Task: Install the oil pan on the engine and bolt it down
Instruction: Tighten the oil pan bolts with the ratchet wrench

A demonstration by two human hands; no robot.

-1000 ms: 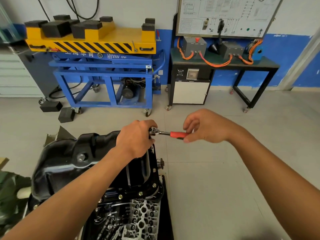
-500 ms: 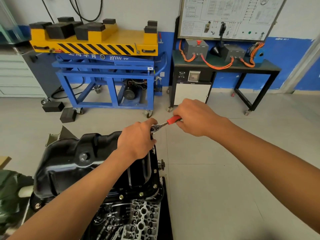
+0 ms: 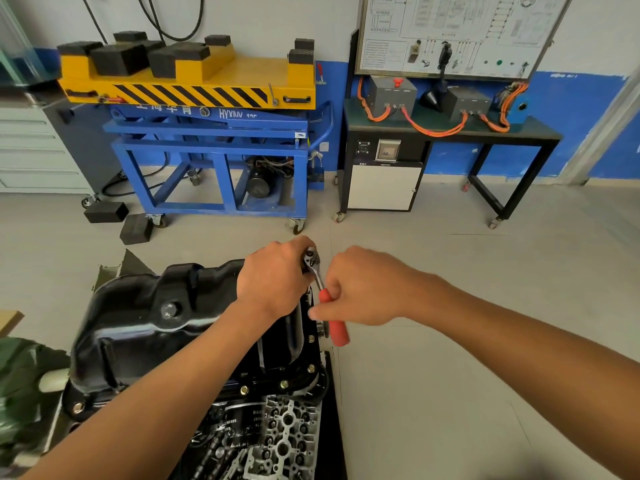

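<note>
1. A workshop's tiled floor (image 3: 450, 341) runs back to a blue-banded wall, with a lift cart (image 3: 207, 147) on the left and a desk (image 3: 450, 133) of wired boxes on the right.
2. In the left foreground the black pan (image 3: 138, 317) sits on the engine (image 3: 277, 427). Bolts (image 3: 284, 383) show along its near flange.
3. The left hand (image 3: 273, 282) is curled over the head of a ratchet (image 3: 337, 332) at the pan's far right corner. The bolt under it is hidden.
4. The ratchet's red handle points back toward the person, alongside the pan's right edge.
5. The right hand (image 3: 363, 289) has its fingers wrapped round the upper part of the handle.
6. The step looks like tightening a corner bolt.
   - The left hand should press straight down so the socket stays square on the bolt.
   - The right hand should swing in short, level arcs.
   - Snugging every bolt evenly before final tightening likely protects the thin flange.
   - A tilted socket may slip and round the bolt head.
</note>
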